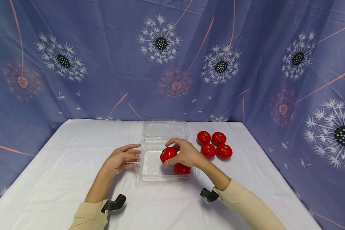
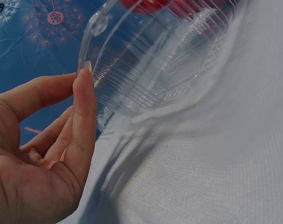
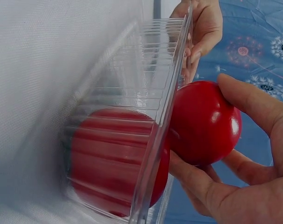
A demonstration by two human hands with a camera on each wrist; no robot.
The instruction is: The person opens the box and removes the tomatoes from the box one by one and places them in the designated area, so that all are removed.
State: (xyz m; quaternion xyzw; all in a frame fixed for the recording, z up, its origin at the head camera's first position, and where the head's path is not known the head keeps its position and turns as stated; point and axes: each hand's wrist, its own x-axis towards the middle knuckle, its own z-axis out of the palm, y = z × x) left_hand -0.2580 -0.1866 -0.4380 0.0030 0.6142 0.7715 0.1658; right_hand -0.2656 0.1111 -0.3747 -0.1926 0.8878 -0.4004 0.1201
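A clear plastic clamshell box (image 1: 150, 163) sits on the table, its lid (image 1: 164, 130) folded back on the far side. My right hand (image 1: 187, 153) holds a red tomato (image 1: 168, 155) between thumb and fingers, over the open base. In the right wrist view this held tomato (image 3: 204, 123) is at the level of the rim. Another tomato (image 1: 182, 168) lies inside the base at its near right corner, partly under my right hand. At the box's left side is my left hand (image 1: 119, 159), fingers extended; its fingertips (image 2: 88, 70) are right at the rim in the left wrist view.
Several red tomatoes (image 1: 208, 150) with green stem tops stand grouped on the white cloth (image 1: 60, 169), to the right of the box. Behind the table hangs a blue curtain (image 1: 109, 64) with dandelion prints. Each sleeve cuff carries a black wrist camera (image 1: 116, 203).
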